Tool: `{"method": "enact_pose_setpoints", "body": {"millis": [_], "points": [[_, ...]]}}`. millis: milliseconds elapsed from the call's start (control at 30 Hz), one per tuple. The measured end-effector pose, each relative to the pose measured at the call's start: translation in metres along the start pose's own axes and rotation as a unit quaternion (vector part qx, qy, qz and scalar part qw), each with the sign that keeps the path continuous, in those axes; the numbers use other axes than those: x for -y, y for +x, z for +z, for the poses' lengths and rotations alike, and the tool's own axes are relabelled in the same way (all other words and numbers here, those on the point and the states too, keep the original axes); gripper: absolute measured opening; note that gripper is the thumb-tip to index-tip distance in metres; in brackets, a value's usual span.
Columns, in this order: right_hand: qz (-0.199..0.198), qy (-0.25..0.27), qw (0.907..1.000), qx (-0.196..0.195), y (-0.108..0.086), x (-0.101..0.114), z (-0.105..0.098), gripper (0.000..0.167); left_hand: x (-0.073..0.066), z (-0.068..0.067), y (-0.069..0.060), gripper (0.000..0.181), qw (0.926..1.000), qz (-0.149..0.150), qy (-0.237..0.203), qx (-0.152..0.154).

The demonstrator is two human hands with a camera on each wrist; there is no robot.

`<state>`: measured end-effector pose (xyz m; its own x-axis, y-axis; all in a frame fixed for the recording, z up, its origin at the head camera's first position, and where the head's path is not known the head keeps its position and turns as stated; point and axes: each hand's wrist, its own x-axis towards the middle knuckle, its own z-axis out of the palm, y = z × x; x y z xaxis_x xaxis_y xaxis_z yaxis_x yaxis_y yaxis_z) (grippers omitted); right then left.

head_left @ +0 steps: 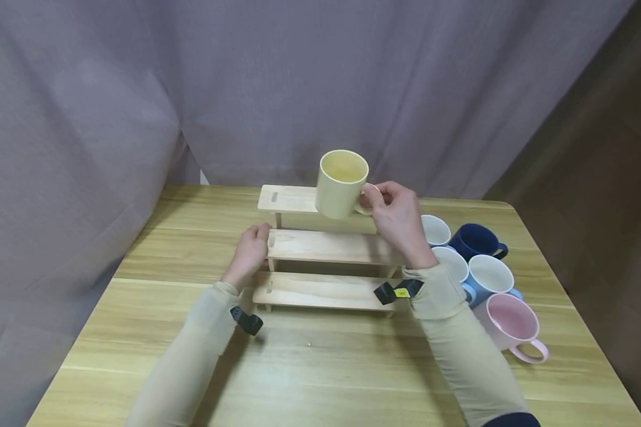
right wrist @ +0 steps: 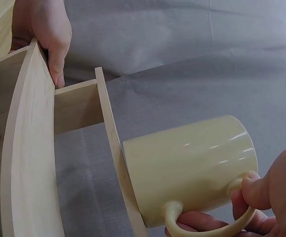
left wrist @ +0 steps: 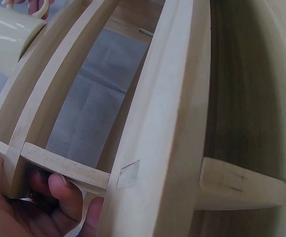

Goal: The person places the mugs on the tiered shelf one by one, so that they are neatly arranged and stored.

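A yellow mug (head_left: 338, 193) stands upright at the top board of a three-step wooden rack (head_left: 320, 290). By its handle (right wrist: 172, 213), the mug is pinched between the thumb and curled fingers of my right hand (head_left: 400, 219). In the right wrist view its base meets the top board (right wrist: 114, 148), or nearly so. My left hand (head_left: 250, 252) grips the rack's left side at the middle board (head_left: 331, 246). The left wrist view shows those fingers (left wrist: 66, 197) curled under a side piece of the frame.
Right of the rack several mugs crowd together: a dark blue one (head_left: 475, 240), light blue ones with white insides (head_left: 490, 279), and a pink one (head_left: 504, 326) nearest me. A grey curtain (head_left: 299, 89) hangs behind the wooden table (head_left: 310, 379).
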<state>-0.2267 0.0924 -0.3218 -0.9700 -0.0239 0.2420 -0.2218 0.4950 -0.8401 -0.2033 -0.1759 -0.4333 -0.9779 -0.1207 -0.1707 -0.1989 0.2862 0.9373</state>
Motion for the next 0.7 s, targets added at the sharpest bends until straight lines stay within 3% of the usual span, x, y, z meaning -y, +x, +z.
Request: {"method": "enact_pose_setpoints", "body": {"millis": [700], "points": [[-0.018,0.016,0.9994,0.026,0.016,0.009,0.013,0.035,-0.001,0.005,-0.001,0.046,0.9999,0.016,0.006,-0.001]]}}
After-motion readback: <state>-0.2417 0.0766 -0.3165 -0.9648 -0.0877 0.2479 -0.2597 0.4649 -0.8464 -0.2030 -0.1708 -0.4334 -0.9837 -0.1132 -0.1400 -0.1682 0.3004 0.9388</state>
